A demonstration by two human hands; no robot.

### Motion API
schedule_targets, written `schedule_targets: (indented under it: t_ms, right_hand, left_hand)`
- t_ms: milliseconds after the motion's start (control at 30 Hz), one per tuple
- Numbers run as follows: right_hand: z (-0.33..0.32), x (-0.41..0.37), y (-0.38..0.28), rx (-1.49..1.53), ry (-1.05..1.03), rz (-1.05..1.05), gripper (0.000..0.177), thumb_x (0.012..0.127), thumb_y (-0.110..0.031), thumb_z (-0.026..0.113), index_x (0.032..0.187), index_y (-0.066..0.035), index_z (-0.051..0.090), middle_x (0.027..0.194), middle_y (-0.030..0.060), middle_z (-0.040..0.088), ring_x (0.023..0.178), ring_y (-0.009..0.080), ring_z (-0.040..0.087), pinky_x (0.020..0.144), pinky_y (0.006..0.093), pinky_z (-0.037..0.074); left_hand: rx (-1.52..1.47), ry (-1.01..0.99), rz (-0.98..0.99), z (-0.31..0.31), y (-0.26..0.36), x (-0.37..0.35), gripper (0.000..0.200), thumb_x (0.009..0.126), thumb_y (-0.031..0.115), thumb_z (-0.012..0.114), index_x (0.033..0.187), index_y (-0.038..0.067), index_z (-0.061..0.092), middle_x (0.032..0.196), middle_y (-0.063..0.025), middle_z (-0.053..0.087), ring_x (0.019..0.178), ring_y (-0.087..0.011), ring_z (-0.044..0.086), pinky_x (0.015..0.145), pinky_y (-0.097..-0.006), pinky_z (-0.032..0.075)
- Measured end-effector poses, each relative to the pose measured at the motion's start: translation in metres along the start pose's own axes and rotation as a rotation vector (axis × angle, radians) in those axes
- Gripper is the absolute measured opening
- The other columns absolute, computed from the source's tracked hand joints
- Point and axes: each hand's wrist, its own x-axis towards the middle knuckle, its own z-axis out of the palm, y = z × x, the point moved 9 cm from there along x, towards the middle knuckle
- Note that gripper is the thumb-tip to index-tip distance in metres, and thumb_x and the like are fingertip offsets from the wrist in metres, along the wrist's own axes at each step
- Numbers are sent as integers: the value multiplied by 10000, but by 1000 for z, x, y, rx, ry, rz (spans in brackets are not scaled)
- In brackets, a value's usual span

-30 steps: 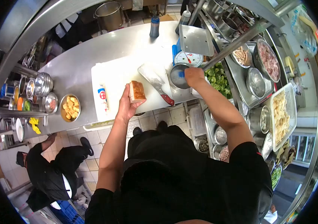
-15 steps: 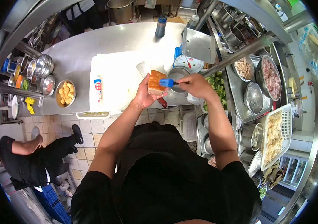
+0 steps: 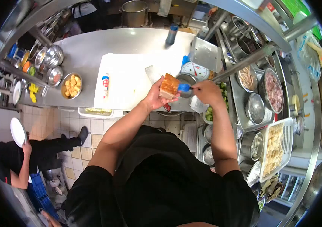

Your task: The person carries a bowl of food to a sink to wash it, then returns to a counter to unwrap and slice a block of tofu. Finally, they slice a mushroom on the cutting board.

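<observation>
Left hand: palm up, (image 3: pixel 155 98) half open, fingers cupped around the lower part of the crusted block (image 3: pixel 170 85); thumb side up along its left edge. Has hold of it.
Left arm: comes in from lower left, forearm slanting up and right, elbow out from the body.
Right hand: back of hand up, (image 3: pixel 208 92) fingers curled closed on the handle of the blue brush (image 3: pixel 184 87).
Right arm: forearm close to vertical in the view, leaning slightly left toward the top; hand turned inward, brush pointing left.
Crusted block: in the left hand, held up over the right end of the white board (image 3: pixel 121 85), brown face up, pale side toward the wearer.
Blue brush: head at the block's right edge. Light contact or just beside, can't tell which.
Metal pot: (image 3: pixel 189 80) behind the brush, partly hidden by it, just below the dial scale (image 3: pixel 195 70) in the view.
Cleaver: (image 3: pixel 152 74) on the board, blade partly hidden by left hand and block; red handle end shows below the block.
Board, left side: white tube (image 3: pixel 105 86) lying lengthwise near the edge.
Left of board: metal bowl of yellow cubes (image 3: pixel 71 86) on the steel counter (image 3: pixel 87 47).
Far edge of counter: dark bottle (image 3: pixel 171 35), upright.
Right of hands: green vegetables (image 3: pixel 209 114), partly covered by right forearm.
Lower left: co-worker in black (image 3: pixel 43 153), hand on a white plate (image 3: pixel 18 131).
</observation>
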Motion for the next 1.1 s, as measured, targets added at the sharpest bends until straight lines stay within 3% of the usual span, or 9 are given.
schedule_targets:
  t_ms: [133,267,400,467,600,667,833,967,1100]
  right_hand:
    - [46,22,66,-172,-18,180,222,894,-214,608,987,-137,794,1059,151,752,978,368,722,848,468,582]
    - [78,42,42,-361,-61,145,211,908,-95,571,965,-20,759,1050,218,745,995,387,731,861,480,584]
    - [115,59,33,-457,-143,-10,202,901,-112,587,969,-29,758,1043,211,747,994,381,733,854,479,584]
    - [103,55,37,-330,-115,93,196,878,-121,614,956,-31,770,1025,205,752,978,377,734,843,458,588]
    - [39,18,32,-34,47,39,196,860,-129,677,991,-29,782,979,194,762,921,327,751,820,404,584]
    - [23,6,26,390,53,48,218,855,-132,727,1039,-31,783,905,166,772,836,247,748,783,354,564]
    - [21,-7,-16,469,-69,-134,237,856,-129,747,1064,-19,777,850,132,765,774,179,711,749,327,541]
    - [31,10,49,371,133,-74,226,859,-131,734,1047,-12,773,858,149,767,789,229,738,769,341,556]
    - [76,34,83,245,61,54,222,880,-106,746,1069,9,756,932,127,775,846,183,722,767,320,549]
  left_hand:
    - [25,-19,8,3,2,-7,786,1026,672,389,1460,23,470,1289,-272,630,1106,-378,679,992,-522,557]
    - [25,4,15,-2,9,-17,787,1030,673,374,1452,16,479,1277,-275,632,1102,-384,679,985,-522,554]
    - [22,20,16,-13,13,-27,798,1022,684,383,1474,31,466,1293,-280,621,1134,-386,669,991,-526,550]
    - [24,29,19,-19,15,-33,804,1018,688,388,1486,38,458,1302,-283,616,1151,-386,664,994,-527,549]
    - [62,73,48,-25,21,-41,847,969,740,454,1480,64,470,1293,-228,629,1150,-352,663,985,-520,556]
    - [97,98,73,-24,23,-37,854,951,755,479,1469,77,485,1292,-205,633,1145,-340,664,978,-518,560]
    - [166,-2,-5,0,-1,-14,800,910,749,573,1393,112,548,1252,-153,666,1090,-318,678,969,-510,558]
    - [179,-11,-24,5,-14,-7,790,901,750,587,1370,116,566,1218,-143,679,1053,-302,691,974,-515,548]
    - [182,23,-23,4,-13,-18,830,892,784,559,1355,95,583,1199,-165,676,1034,-296,699,933,-485,576]
